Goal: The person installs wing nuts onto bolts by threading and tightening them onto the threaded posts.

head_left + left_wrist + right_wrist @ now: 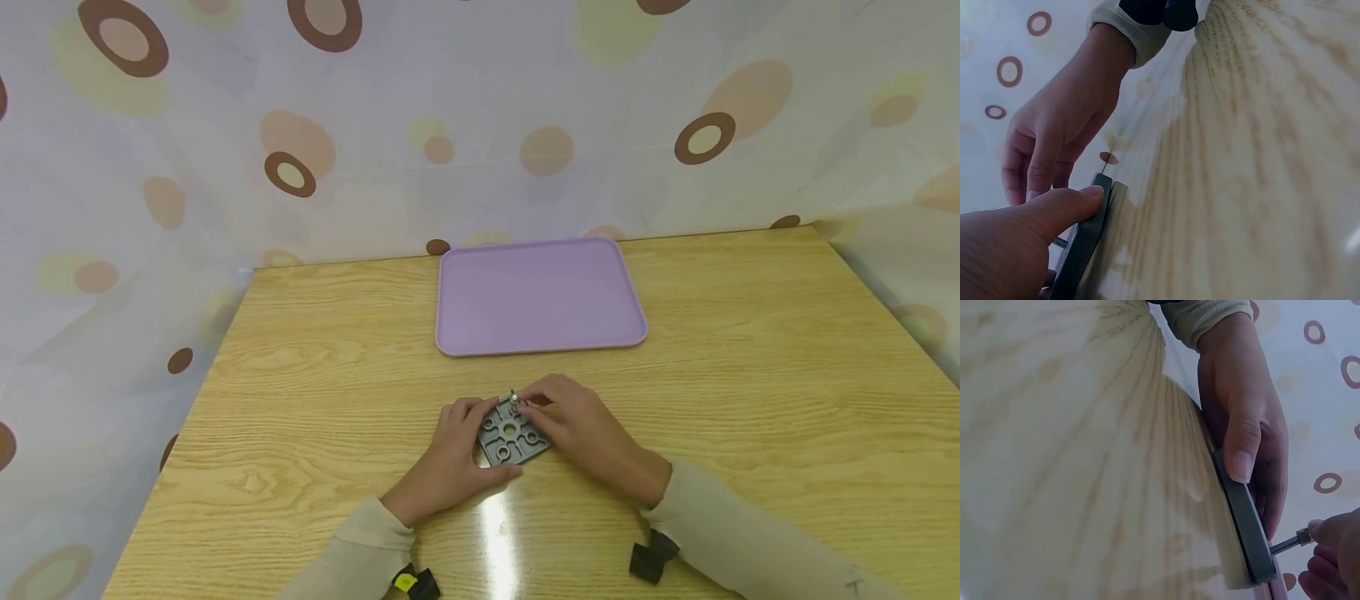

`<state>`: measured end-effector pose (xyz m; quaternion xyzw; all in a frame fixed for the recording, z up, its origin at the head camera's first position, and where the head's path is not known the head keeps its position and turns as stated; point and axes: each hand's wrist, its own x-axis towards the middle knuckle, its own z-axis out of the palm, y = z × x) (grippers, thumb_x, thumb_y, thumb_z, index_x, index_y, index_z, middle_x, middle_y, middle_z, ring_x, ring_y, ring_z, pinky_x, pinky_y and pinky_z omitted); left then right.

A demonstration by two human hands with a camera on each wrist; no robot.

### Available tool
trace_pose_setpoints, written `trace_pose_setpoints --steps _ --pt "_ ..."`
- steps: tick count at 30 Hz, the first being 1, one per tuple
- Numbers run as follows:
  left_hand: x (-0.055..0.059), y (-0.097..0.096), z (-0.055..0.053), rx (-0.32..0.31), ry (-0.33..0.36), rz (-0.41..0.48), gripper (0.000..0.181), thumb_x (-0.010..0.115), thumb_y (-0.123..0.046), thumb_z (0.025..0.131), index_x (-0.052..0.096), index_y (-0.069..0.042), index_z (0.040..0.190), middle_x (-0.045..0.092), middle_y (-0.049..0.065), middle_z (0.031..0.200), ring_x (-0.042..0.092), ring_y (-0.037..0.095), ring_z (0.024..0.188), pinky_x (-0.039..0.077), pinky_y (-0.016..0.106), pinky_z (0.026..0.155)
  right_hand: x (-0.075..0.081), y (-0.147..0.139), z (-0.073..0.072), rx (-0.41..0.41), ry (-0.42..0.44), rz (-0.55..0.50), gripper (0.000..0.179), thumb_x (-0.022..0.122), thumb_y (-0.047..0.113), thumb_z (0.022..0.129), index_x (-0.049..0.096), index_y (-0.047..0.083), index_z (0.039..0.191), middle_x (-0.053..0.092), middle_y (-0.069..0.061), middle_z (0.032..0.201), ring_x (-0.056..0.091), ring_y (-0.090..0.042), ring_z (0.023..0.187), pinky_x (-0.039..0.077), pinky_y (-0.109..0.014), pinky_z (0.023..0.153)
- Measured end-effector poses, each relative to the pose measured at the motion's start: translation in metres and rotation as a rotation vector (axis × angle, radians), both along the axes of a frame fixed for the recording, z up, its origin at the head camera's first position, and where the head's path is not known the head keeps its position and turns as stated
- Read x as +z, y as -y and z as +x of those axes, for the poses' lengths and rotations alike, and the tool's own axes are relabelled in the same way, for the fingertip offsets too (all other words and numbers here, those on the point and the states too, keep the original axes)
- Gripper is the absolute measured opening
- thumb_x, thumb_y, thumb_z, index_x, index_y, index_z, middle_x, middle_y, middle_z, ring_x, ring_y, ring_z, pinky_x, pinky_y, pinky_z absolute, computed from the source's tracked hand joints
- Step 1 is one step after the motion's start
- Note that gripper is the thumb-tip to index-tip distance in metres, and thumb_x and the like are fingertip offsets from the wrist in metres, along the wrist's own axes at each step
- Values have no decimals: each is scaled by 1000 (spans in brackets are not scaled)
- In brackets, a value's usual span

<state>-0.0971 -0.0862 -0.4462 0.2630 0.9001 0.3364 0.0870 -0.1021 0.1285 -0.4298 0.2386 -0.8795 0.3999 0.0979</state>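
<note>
Table point(300, 375): left edge slants from lower left of frame up to upper left-centre; back edge runs along the spotted cloth point(487, 83); right edge drops from upper right to the right border. Wide wood margin left of the hands, another right of them. Only a narrow strip between hands and tray. Glare streak on the wood, bottom centre.

Left hand point(450, 462), just below centre: fingers on the plate's upper-left edge, thumb at its bottom, so it's gripping it. Plate point(519, 450) sits lower centre between the hands: grey metal, squarish, turned slightly askew, round hole mid-face, raised rings near the corners, ribs between. Bolt point(1284, 545) stands out of the face near the top corner, threaded, silvery, nut point(1304, 536) near its outer end. Right hand point(588, 433), right of centre: thumb and finger drawn narrow, pinching at the nut.

Tray point(540, 308), upper centre, behind the plate and apart from it: lilac, shallow rim, rounded corners, smooth floor showing throughout.
</note>
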Motion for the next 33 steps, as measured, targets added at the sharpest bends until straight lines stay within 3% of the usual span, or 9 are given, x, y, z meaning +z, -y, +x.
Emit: trace_pose_setpoints --steps 5,10,21,33 --pt "1 0 0 -3 -7 -4 88 69 -55 75 33 -11 143 36 4 131 31 17 112 39 33 85 -2 3 0 -11 -30 0 32 68 16 86 60 10 116 58 1 113 53 -13 104 44 -33 88" --pt "1 0 0 -12 -4 2 88 69 -54 75 33 -11 143 36 4 130 31 17 112 38 33 86 -4 5 -1 3 -22 18 35 65 19 88 58 8 120 57 1 119 50 -15 113 40 -36 95" --pt "2 -1 0 -10 -14 -9 89 69 -54 75 34 -10 143 37 4 130 32 17 110 38 31 83 2 4 -1 -8 -4 45 32 65 20 88 61 8 116 59 3 114 54 -14 107 42 -34 91" --pt "1 -1 0 -5 1 25 87 72 -50 74 35 -9 141 37 3 129 31 17 114 37 33 87 1 -2 -1 -2 -33 27 16 60 10 90 66 13 105 63 8 101 56 -5 93 47 -26 80"
